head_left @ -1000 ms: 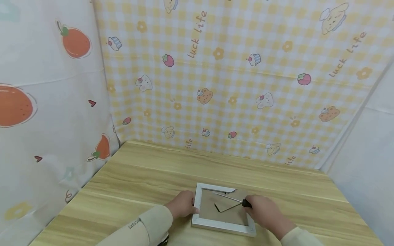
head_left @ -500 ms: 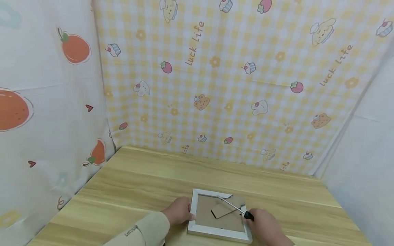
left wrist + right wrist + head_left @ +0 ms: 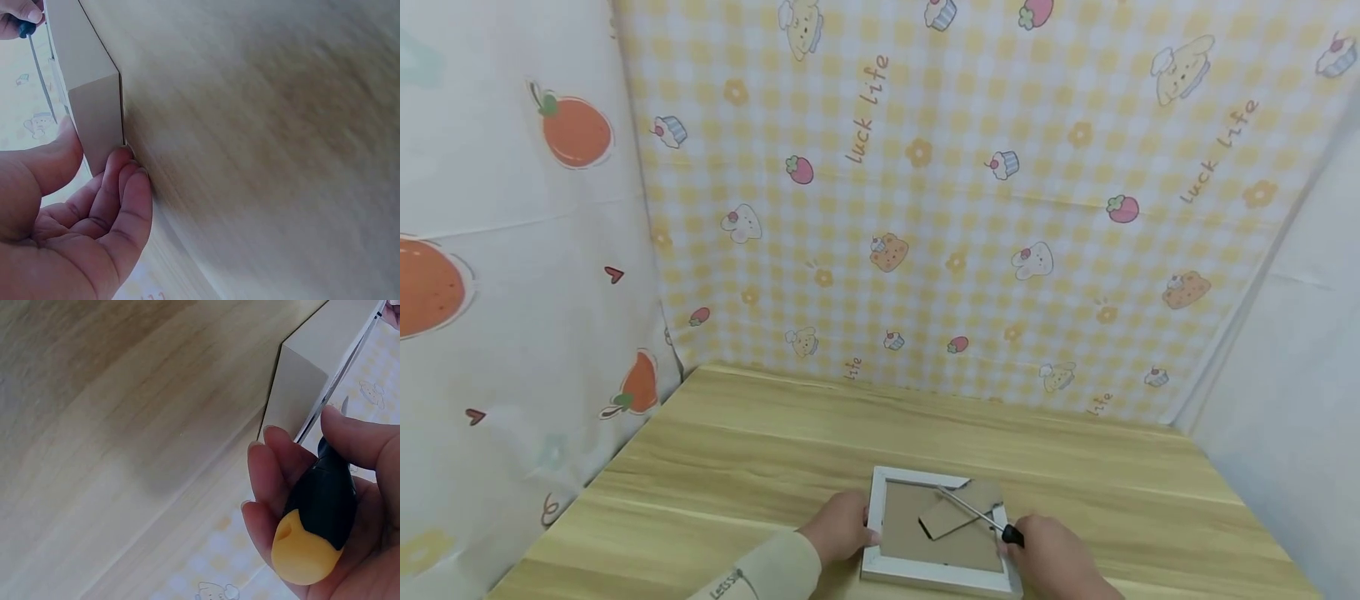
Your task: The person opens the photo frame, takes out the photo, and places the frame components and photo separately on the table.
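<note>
Flap [image 3: 943, 517] covers one corner of the frame [image 3: 936, 572] — left hand [image 3: 839, 527] gripping frame, right hand [image 3: 1057, 552] screwdriver [image 3: 322, 503] — checked cloth [image 3: 955, 208] behind.

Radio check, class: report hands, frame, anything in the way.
Left hand gripping frame by its left side. Right hand holding screwdriver. Brown flap covers frame's far right corner.

checked cloth [image 3: 955, 208]: "luck life", repeated | left sleeve [image 3: 778, 565]: "Lets…", rest unclear
</note>
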Demonstrator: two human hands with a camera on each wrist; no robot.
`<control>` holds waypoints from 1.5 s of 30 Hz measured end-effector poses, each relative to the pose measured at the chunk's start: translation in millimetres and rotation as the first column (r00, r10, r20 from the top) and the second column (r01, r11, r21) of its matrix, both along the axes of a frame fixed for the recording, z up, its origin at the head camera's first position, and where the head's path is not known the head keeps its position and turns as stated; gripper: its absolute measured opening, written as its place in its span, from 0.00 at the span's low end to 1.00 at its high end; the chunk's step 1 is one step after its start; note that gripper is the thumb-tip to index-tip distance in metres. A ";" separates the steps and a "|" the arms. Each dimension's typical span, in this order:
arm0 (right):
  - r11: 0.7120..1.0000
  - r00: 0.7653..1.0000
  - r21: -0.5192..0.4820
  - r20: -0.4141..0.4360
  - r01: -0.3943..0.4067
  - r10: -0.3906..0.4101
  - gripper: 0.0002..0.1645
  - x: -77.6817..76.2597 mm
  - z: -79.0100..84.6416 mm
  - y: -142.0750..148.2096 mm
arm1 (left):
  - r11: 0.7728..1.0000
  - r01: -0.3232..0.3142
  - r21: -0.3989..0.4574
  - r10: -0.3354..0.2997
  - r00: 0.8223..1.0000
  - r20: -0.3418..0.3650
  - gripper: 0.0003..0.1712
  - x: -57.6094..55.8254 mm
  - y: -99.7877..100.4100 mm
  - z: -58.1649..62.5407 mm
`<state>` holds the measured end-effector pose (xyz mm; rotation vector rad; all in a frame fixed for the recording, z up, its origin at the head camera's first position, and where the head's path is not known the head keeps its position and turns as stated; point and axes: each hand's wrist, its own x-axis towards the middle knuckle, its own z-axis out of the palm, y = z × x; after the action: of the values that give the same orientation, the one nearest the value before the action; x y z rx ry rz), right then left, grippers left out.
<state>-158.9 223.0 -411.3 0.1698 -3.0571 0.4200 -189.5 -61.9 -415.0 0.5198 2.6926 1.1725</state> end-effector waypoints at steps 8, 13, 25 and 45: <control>1.000 1.000 -0.023 -0.011 -0.001 0.001 0.26 3.2 -2.5 -0.6 | 1.000 -0.018 -0.017 0.018 1.000 0.000 0.20 2.6 0.1 5.2; 0.999 1.000 -0.052 0.008 0.003 -0.002 0.24 3.8 -2.3 -1.3 | 1.000 -0.023 -0.001 0.023 1.000 0.010 0.20 2.8 0.9 4.4; 0.997 1.000 -0.072 0.006 0.020 -0.020 0.25 3.9 -5.3 -1.4 | 0.999 -0.049 0.024 0.050 0.999 -0.015 0.18 2.1 2.1 -6.6; 0.998 0.999 -0.059 -0.041 -0.016 0.014 0.22 -3.8 -2.3 -1.7 | 1.000 -0.025 -0.019 0.023 0.997 -0.068 0.18 14.8 5.1 -8.3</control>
<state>-162.8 221.3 -413.5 0.1961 -3.0015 0.5014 -174.7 -56.8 -423.3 0.5356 2.7722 1.1531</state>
